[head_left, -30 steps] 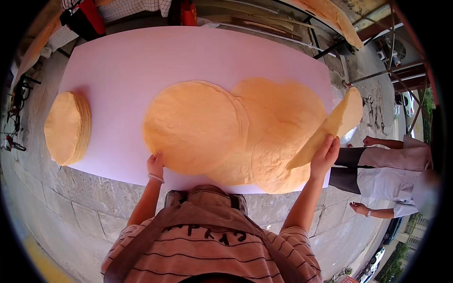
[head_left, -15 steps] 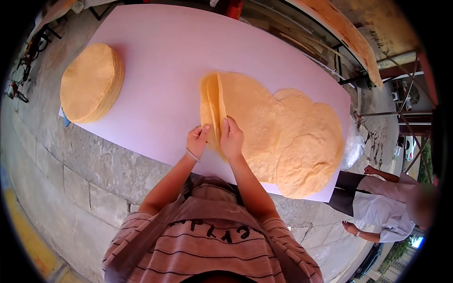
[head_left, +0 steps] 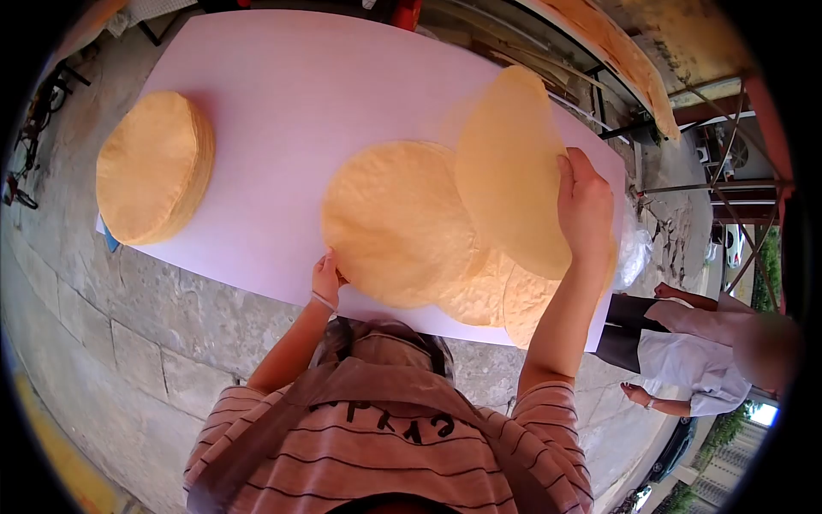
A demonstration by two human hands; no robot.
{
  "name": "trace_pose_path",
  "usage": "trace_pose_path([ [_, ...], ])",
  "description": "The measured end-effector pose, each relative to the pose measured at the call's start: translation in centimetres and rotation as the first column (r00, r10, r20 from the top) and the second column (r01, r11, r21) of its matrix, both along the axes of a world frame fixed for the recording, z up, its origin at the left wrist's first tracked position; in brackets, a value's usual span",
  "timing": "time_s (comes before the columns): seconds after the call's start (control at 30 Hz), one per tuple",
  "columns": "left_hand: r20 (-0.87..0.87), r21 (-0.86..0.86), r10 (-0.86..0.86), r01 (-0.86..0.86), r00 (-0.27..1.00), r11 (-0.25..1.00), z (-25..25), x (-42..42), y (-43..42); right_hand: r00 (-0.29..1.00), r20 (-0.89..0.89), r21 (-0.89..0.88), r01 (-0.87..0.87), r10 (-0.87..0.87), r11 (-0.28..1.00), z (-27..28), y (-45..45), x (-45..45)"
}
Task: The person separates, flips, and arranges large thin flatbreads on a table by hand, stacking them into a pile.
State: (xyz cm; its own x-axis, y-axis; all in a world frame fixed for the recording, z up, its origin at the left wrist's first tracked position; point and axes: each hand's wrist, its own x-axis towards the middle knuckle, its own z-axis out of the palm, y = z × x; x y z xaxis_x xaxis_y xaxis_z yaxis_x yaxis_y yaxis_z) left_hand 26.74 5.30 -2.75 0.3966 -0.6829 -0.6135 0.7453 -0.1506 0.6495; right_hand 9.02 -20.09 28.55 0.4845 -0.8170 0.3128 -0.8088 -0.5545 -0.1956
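A thin round dough sheet hangs tilted above the table, its right edge pinched in my right hand. My left hand grips the lower left edge of another round dough sheet, which lies nearly flat on the table. Its right side reaches under the raised one. Beneath and beyond them, more overlapping sheets show at the right end, partly hidden by my right forearm and the lifted sheet.
A tall, neat stack of round dough sheets stands at the left of the pale pink table. Clear plastic lies by the right edge. Another person stands beyond that end. Metal framing rises at the upper right.
The hands have moved apart. My right hand has carried one sheet up and to the right, while my left hand has drawn the other edge left and down, spreading it flat.
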Motion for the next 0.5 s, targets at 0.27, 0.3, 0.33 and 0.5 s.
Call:
trace_pose_path([
  [0.27,-0.456,-0.324,-0.07,-0.092,0.887,0.941,0.4,0.1,0.3,0.956,0.158,0.194,-0.277,0.249,0.941,-12.0,2.9,5.3],
  [0.3,-0.415,-0.297,-0.033,-0.101,0.909,0.95,0.6,0.1,0.0,0.96,0.11,0.347,-0.281,0.259,0.895,-16.2,5.3,5.7],
  [0.33,-0.372,-0.266,0.001,-0.108,0.928,0.958,1.0,0.1,-0.2,0.925,0.179,0.35,-0.379,0.336,0.857,-20.1,8.2,5.9],
  [0.5,-0.064,-0.159,0.116,-0.125,0.991,0.979,1.3,1.0,-1.8,0.944,0.296,0.465,-0.276,0.146,0.841,-24.3,13.7,7.7],
])
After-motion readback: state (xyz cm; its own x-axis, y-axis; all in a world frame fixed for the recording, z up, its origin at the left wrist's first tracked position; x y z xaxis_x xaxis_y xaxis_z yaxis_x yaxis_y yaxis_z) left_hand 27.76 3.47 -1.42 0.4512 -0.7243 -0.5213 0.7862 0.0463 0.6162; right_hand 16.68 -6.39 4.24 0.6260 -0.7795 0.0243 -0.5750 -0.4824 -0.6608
